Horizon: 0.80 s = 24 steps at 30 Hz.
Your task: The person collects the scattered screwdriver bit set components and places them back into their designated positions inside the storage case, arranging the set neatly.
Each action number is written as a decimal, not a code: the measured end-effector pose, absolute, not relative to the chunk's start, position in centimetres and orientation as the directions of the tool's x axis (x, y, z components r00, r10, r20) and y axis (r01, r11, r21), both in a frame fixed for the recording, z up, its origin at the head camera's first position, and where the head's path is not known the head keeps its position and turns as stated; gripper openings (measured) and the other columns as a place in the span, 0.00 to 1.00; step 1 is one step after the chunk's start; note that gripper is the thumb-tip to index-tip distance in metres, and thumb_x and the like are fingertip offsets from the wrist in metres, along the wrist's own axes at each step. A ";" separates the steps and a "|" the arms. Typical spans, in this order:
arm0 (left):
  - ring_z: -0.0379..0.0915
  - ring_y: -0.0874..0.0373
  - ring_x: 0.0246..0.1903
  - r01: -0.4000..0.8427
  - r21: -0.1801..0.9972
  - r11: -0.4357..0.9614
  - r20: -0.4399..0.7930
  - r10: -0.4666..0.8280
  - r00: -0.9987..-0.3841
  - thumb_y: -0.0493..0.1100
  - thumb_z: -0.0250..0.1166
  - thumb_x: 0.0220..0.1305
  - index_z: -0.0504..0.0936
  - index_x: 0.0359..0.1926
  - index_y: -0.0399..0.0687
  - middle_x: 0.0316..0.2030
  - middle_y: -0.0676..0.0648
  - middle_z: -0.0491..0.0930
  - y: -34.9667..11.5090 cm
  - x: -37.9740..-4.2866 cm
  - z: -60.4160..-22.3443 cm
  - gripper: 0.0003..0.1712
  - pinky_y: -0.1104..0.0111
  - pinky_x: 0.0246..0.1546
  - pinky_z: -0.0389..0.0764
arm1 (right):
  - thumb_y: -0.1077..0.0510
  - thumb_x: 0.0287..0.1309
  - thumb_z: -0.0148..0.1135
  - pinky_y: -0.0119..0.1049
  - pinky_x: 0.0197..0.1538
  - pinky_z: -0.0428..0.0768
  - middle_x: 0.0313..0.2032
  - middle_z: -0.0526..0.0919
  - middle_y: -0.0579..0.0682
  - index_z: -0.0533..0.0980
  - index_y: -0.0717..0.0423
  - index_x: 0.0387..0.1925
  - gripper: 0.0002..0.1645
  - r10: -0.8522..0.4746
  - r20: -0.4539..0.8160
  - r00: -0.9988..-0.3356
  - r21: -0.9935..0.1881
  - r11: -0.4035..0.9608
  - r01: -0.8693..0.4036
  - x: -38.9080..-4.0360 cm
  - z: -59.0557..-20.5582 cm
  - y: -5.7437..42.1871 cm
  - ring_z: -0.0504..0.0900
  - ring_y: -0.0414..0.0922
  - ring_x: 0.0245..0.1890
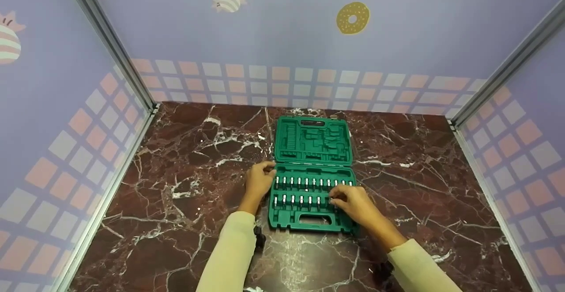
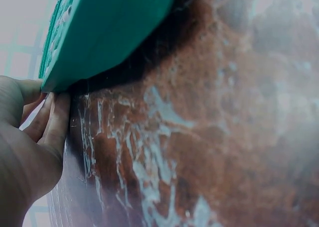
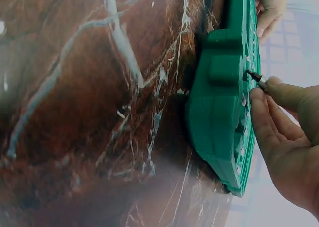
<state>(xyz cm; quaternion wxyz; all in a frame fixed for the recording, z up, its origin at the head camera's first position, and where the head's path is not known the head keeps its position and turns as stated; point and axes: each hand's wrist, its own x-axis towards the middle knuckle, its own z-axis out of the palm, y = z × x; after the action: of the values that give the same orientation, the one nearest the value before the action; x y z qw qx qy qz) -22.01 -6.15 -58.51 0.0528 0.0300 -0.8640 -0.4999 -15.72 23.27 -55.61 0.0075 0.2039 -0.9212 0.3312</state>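
Observation:
An open green plastic tool case [image 1: 287, 222] lies on the table, its lid [image 1: 291, 126] folded back away from me. Silver bit sockets [image 1: 299, 181] stand in two rows in the lower half; the front row has several on the left. My left hand [image 1: 259, 178] holds the case's left edge near the hinge, thumb above and fingers beneath in the left wrist view. Over the right end of the front row, my right hand [image 1: 355, 201] pinches a bit socket [image 3: 257, 79] between thumb and forefinger. Its dark tip points toward the case. My right hand hides part of the case.
The table [image 1: 212, 221] has a dark red marble pattern with white veins. Lilac panels [image 1: 291, 31] with sweets and checks printed on them stand at the back and both sides. Metal strips [image 1: 110, 36] run along their joins.

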 end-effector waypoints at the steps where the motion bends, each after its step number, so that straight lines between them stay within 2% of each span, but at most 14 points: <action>1: 0.85 0.49 0.44 0.003 0.866 0.500 0.064 -0.105 -0.992 0.37 0.69 0.69 0.90 0.51 0.46 0.42 0.45 0.89 -6.2 -22.0 -58.5 0.12 0.55 0.45 0.85 | 0.62 0.58 0.75 0.36 0.36 0.84 0.34 0.90 0.45 0.85 0.53 0.37 0.06 -0.376 0.158 -0.913 -0.601 0.698 -0.391 -15.8 -55.7 23.2 0.85 0.39 0.32; 8: 0.85 0.49 0.43 -0.013 0.866 0.499 0.055 -0.121 -0.991 0.37 0.70 0.68 0.90 0.51 0.46 0.42 0.45 0.89 -6.1 -22.1 -58.5 0.12 0.54 0.46 0.85 | 0.63 0.55 0.77 0.38 0.35 0.85 0.32 0.87 0.50 0.85 0.55 0.33 0.06 -0.399 0.226 -0.888 -0.533 0.713 -0.456 -15.9 -56.3 22.5 0.86 0.45 0.31; 13: 0.85 0.49 0.43 -0.009 0.864 0.503 0.057 -0.116 -0.992 0.37 0.70 0.68 0.90 0.51 0.47 0.41 0.45 0.89 -6.1 -22.1 -58.7 0.12 0.54 0.46 0.85 | 0.64 0.53 0.78 0.37 0.35 0.85 0.33 0.84 0.51 0.86 0.56 0.33 0.06 -0.402 0.215 -0.890 -0.512 0.729 -0.453 -15.9 -56.6 22.3 0.86 0.46 0.31; 24: 0.85 0.50 0.43 -0.020 0.864 0.502 0.043 -0.114 -0.993 0.38 0.69 0.69 0.90 0.52 0.47 0.42 0.46 0.89 -6.2 -22.0 -58.5 0.12 0.55 0.45 0.84 | 0.62 0.50 0.81 0.42 0.37 0.83 0.30 0.83 0.49 0.82 0.55 0.30 0.12 -0.276 0.049 -0.960 -0.569 0.782 -0.254 -16.8 -55.6 21.5 0.81 0.43 0.31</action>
<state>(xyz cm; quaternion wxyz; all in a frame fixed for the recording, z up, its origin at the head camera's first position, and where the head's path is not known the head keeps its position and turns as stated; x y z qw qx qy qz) -22.02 -6.18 -58.48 0.0470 0.0389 -0.8654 -0.4973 -16.81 21.51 -55.55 -0.0186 0.1405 -0.9437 0.2988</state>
